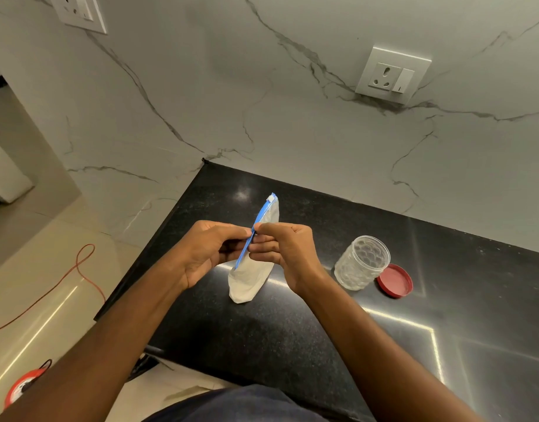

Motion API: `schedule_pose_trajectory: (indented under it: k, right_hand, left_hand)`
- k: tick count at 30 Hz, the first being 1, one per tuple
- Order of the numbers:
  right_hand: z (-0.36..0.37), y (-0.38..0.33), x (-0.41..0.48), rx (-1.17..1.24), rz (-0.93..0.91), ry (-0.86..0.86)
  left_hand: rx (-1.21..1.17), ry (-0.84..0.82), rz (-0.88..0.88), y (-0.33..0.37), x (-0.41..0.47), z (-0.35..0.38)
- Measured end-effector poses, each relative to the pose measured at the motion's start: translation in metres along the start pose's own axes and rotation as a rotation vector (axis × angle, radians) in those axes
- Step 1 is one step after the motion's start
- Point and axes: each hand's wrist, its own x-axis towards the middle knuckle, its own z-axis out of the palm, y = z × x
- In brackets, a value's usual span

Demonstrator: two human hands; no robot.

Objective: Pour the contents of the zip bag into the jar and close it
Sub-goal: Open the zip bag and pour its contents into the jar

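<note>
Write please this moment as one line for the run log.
stage: opening zip bag | left hand, right hand: both pinch blue zip | jar: open, empty | red lid: beside jar on counter

Your left hand [209, 249] and right hand [285, 251] pinch the blue zip strip [252, 236] of the zip bag [250, 281] from either side, holding the bag upright over the black counter [262, 339], with white contents settled in its lower part. To your right, the clear patterned jar [362, 262] stands open on the counter, and its red lid [395, 280] lies flat just beside it. Behind the counter rises a marble-veined wall with a white socket [391, 75].
</note>
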Motion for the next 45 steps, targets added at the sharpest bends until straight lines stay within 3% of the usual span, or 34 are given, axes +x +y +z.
schedule_pose_trajectory:
  k: [3, 10, 17, 23, 26, 28, 31, 36, 40, 42, 45]
  right_hand:
    - [0.0, 0.003, -0.001, 0.011, 0.001, 0.003]
    - [-0.012, 0.002, -0.006, -0.143, -0.194, 0.098]
    - [-0.041, -0.003, -0.021, -0.204, -0.222, 0.157]
    - [-0.032, 0.0, -0.025, -0.234, -0.281, 0.142]
    - [-0.03, 0.0, -0.027, -0.212, -0.292, 0.094]
    - [-0.031, 0.003, -0.03, -0.204, -0.301, 0.058]
    - [-0.029, 0.008, -0.032, -0.227, -0.339, 0.015]
    - [-0.023, 0.018, -0.032, -0.258, -0.404, -0.014]
    - [-0.028, 0.03, -0.031, -0.159, -0.343, -0.02]
    - [-0.041, 0.037, -0.031, -0.104, -0.299, 0.045]
    - [-0.067, 0.052, -0.028, -0.124, -0.198, 0.284]
  left_hand:
    - [0.047, 0.02, 0.005, -0.003, 0.0, 0.001]
    - [0.518, 0.194, 0.267, 0.001, 0.008, -0.003]
    - [0.866, 0.377, 0.401, 0.029, 0.011, -0.028]
    - [1.17, 0.258, 0.606, 0.051, 0.002, -0.002]
    - [1.34, 0.026, 0.47, 0.059, 0.003, 0.022]
    - [1.333, -0.084, 0.329, 0.063, 0.007, 0.033]
    - [1.25, -0.074, 0.228, 0.072, 0.011, 0.044]
    - [1.375, 0.002, 0.259, 0.078, 0.015, 0.07]
    - [1.232, -0.004, 0.268, 0.07, 0.019, 0.08]
    - [1.133, -0.01, 0.264, 0.065, 0.018, 0.082]
    - [1.022, -0.001, 0.283, 0.062, 0.011, 0.081]
